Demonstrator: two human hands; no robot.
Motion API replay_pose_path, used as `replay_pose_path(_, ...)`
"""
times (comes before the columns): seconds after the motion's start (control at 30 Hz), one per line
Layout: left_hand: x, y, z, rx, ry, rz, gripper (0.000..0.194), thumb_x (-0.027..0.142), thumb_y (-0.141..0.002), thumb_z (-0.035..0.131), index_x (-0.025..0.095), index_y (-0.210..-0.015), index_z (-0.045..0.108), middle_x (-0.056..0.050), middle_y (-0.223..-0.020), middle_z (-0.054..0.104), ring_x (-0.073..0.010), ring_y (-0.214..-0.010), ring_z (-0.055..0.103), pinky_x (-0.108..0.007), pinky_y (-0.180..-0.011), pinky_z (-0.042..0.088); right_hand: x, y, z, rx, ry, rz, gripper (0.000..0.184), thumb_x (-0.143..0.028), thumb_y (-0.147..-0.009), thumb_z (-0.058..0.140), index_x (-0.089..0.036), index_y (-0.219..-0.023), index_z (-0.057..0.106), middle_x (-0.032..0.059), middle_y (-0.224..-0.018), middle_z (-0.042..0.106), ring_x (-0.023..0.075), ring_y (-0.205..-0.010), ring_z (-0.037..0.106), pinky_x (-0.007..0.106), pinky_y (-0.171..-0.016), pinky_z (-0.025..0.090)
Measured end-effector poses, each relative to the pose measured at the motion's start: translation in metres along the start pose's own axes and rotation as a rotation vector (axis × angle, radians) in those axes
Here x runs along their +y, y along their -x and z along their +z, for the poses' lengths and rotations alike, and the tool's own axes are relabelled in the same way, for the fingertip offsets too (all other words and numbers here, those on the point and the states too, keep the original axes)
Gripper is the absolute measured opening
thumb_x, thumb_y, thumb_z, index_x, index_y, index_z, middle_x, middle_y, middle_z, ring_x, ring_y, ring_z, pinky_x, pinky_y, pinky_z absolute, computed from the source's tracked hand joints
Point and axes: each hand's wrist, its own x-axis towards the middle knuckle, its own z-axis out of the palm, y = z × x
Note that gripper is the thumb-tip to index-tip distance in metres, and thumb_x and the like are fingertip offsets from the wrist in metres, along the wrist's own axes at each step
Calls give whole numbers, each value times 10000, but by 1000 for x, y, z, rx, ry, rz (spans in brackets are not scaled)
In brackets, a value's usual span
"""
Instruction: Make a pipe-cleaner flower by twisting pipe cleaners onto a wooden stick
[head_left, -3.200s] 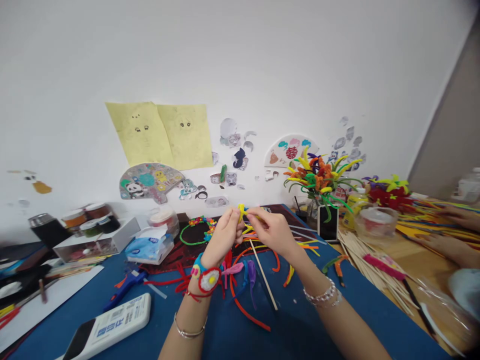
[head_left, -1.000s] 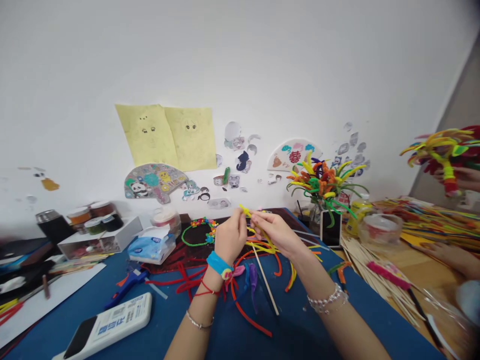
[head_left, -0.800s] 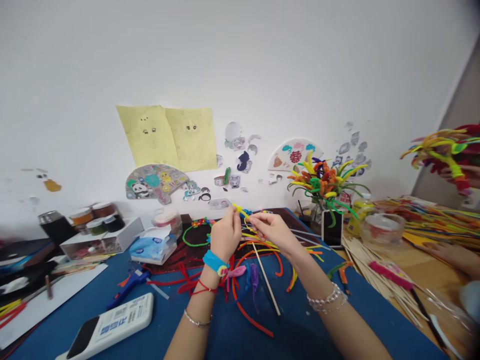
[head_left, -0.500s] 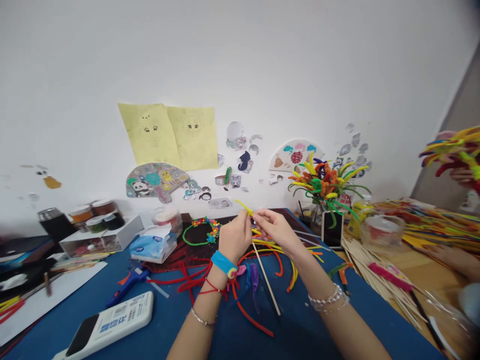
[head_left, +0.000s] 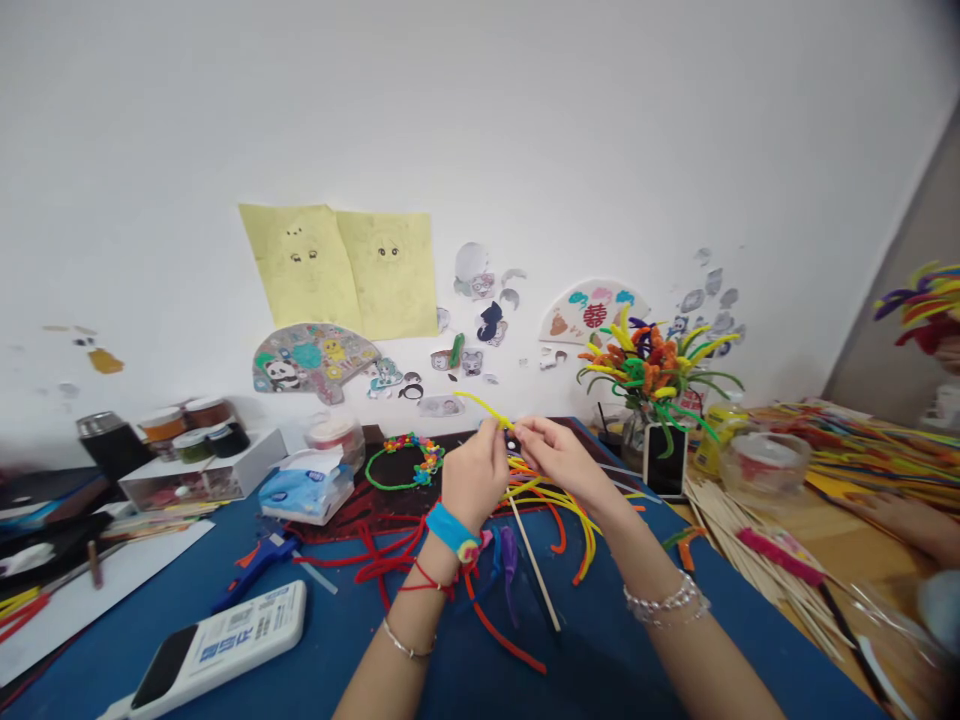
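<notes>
My left hand (head_left: 474, 478) and my right hand (head_left: 556, 455) are raised over the blue mat (head_left: 360, 640), both pinching a yellow pipe cleaner (head_left: 480, 406) between their fingertips. One end of it sticks out up and to the left past my left thumb. Below the hands lie loose pipe cleaners in red, orange and yellow (head_left: 555, 510) and a thin wooden stick (head_left: 534, 565). A blue band with a small flower circles my left wrist (head_left: 450, 530); beads circle my right wrist (head_left: 667, 602).
A white remote (head_left: 210, 650) and a blue glue gun (head_left: 251, 565) lie at front left, a tissue pack (head_left: 304, 490) and paint jars (head_left: 187, 435) behind. A pipe-cleaner bouquet (head_left: 652, 365) stands by the wall. At right are wooden sticks (head_left: 739, 545) and another person's hand (head_left: 911, 520).
The yellow pipe cleaner's free end now sticks out further to the upper left. The other person's colourful bouquet at the right has moved towards the frame's edge.
</notes>
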Motion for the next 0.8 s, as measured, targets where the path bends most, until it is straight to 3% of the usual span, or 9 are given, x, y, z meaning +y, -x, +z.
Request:
replay_pose_path(0.17,-14,-5,-5,48,30,-77,248,286,-894,262,197,-997,469,-12,-633,597,-149,-568,579,-225,-518,337,-4,1,1,-71,106,-17,309,-414,-820,407,-143,-810,556,-59,-497,326,67,-440,285,199,-430,220)
replay_pose_path(0.33,10,4,6,-51,50,9,223,254,-886,283,193,-923,494,-18,-657,609,-133,-534,569,-220,-458,298,-2,-1,-5,17,134,-45,321,-433,-823,394,-148,-736,512,-62,-500,297,67,-441,264,202,-424,214)
replay_pose_path(0.4,15,6,6,-51,69,24,213,245,-882,297,188,-925,498,-21,-680,616,-132,-567,581,-217,-469,309,-3,1,-11,-17,149,-26,336,-448,-829,379,-148,-753,511,-63,-495,300,68,-436,262,202,-419,212)
replay_pose_path(0.57,6,3,2,41,111,-26,256,253,-884,305,179,-1036,497,-39,-761,640,-140,-652,601,-219,-538,357,-10,5,-22,-201,219,-25,342,-444,-842,361,-149,-763,516,-40,-536,402,72,-464,334,204,-468,291)
replay_pose_path(0.8,11,7,10,88,204,-35,278,230,-880,308,171,-1088,483,-41,-806,649,-131,-651,601,-217,-566,381,-7,1,-22,-137,275,-132,282,-401,-817,425,-155,-767,552,11,-722,529,119,-657,454,239,-633,385)
